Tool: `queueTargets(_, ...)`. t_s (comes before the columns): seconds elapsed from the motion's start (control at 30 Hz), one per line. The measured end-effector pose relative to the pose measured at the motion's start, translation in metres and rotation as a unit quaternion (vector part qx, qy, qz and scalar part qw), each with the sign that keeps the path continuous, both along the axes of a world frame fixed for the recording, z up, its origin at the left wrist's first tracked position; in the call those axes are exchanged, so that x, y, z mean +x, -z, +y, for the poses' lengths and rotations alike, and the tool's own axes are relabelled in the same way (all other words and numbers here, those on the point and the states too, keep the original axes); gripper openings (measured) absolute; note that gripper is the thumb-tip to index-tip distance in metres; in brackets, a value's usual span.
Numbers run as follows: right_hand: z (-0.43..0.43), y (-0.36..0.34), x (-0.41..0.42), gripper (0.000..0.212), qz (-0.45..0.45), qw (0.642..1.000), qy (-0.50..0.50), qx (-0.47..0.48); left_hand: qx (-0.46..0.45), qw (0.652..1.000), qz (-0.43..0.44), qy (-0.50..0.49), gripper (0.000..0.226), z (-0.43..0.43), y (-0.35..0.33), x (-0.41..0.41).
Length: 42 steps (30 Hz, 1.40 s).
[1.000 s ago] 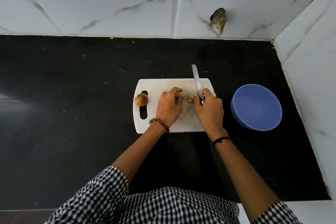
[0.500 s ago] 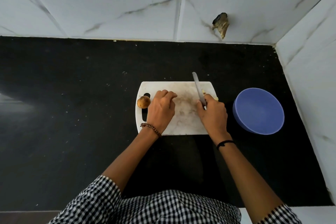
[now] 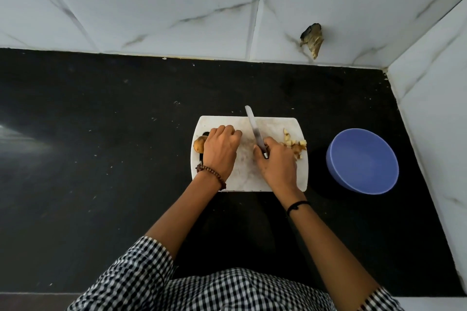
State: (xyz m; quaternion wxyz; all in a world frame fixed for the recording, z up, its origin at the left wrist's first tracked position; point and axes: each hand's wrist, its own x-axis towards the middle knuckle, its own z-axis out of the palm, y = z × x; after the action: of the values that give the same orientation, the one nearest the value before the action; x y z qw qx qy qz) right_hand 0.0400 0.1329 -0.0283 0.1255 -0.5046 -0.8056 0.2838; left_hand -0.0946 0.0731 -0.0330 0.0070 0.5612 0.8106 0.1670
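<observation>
Head cam: compared with a second back, the left hand has slid over to the whole potato at the left edge of the cutting board, mid-frame. Its fingers are curled, but I can't tell if it's grabbed the potato yet. The right hand grips the knife, blade pointing up-frame. The diced bits are now piled at the board's right edge, near the blue bowl. Guessing the next potato's up.
</observation>
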Motion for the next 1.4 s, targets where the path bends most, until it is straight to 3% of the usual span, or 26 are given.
queueTargets(0.23, -0.005, 0.001, 0.012, 0.015, 0.012, 0.998, 0.054, -0.038, 0.069, 0.979, -0.191, 0.022, 0.035, 0.002, 0.002, 0.016)
queueTargets(0.5, -0.018, 0.004, 0.035, 0.023, 0.038, 0.994, 0.076, -0.064, 0.075, 0.962, -0.260, 0.020, 0.051, -0.004, 0.011, 0.020)
queueTargets(0.83, -0.025, -0.001, 0.034, 0.019, 0.060, 0.994, 0.061, -0.069, 0.027, 0.979, -0.200, -0.016, 0.020, -0.001, 0.007, 0.016)
queueTargets(0.97, -0.031, -0.003, 0.035, 0.029, 0.067, 0.995, 0.030, -0.069, 0.025, 0.983, -0.182, -0.017, 0.016, -0.002, 0.002, 0.017)
queueTargets(1.4, -0.043, -0.004, 0.029, 0.053, -0.053, 0.997, -0.053, 0.001, -0.014, 1.000, -0.017, 0.006, 0.006, 0.002, 0.002, 0.023)
